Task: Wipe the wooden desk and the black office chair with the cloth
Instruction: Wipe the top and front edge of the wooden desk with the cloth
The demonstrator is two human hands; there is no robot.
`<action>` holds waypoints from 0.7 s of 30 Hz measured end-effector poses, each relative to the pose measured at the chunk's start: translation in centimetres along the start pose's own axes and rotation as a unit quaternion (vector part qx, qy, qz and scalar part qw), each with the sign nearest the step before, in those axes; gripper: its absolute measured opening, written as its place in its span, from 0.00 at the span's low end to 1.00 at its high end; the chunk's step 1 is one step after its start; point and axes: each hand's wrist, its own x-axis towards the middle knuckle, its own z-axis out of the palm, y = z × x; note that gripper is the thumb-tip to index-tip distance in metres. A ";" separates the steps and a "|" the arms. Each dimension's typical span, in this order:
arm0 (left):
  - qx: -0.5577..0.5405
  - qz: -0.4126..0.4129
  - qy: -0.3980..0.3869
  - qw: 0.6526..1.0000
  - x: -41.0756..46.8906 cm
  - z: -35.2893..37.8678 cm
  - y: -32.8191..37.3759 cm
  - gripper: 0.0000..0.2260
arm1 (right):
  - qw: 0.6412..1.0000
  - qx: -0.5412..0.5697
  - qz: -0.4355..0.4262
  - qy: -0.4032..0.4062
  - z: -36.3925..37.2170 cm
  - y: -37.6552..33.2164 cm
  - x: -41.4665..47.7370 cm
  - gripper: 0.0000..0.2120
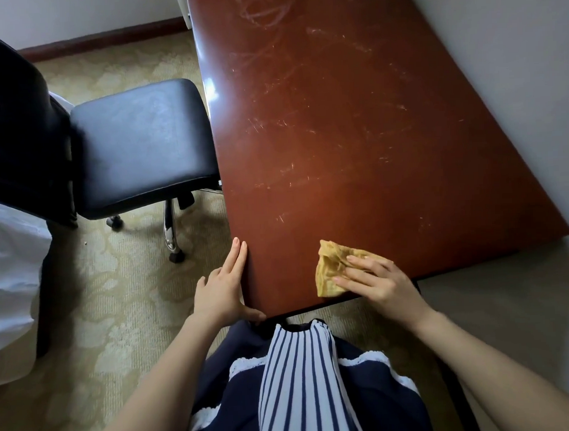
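The reddish-brown wooden desk (354, 130) fills the upper right, its top scratched and streaked. A crumpled yellow cloth (332, 267) lies near the desk's near edge. My right hand (377, 283) presses flat on the cloth, fingers spread and fairly straight. My left hand (224, 286) rests against the desk's near left corner, fingers straight along the left edge and thumb under the front edge. The black office chair (136, 146) stands left of the desk, its padded seat almost touching the desk's edge.
Patterned beige carpet (117, 304) covers the floor. White bedding (8, 269) hangs at the far left, next to the chair's dark backrest (15, 122). A pale wall (515, 75) runs along the desk's right side. The chair's chrome legs and castors (171, 230) stand near the desk.
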 end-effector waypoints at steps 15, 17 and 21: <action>0.009 0.002 0.003 1.000 0.0 0.0 0.5 0.64 | 0.865 0.022 0.491 -0.103 -2.8 12.0 4.3 0.16; 0.012 0.001 0.001 1.000 -0.1 0.0 0.6 0.64 | 0.850 0.023 0.521 -0.073 -1.6 9.9 6.2 0.14; 0.012 0.001 0.002 1.000 -0.2 -0.1 0.6 0.64 | 0.881 0.045 0.465 -0.072 0.3 5.1 9.3 0.15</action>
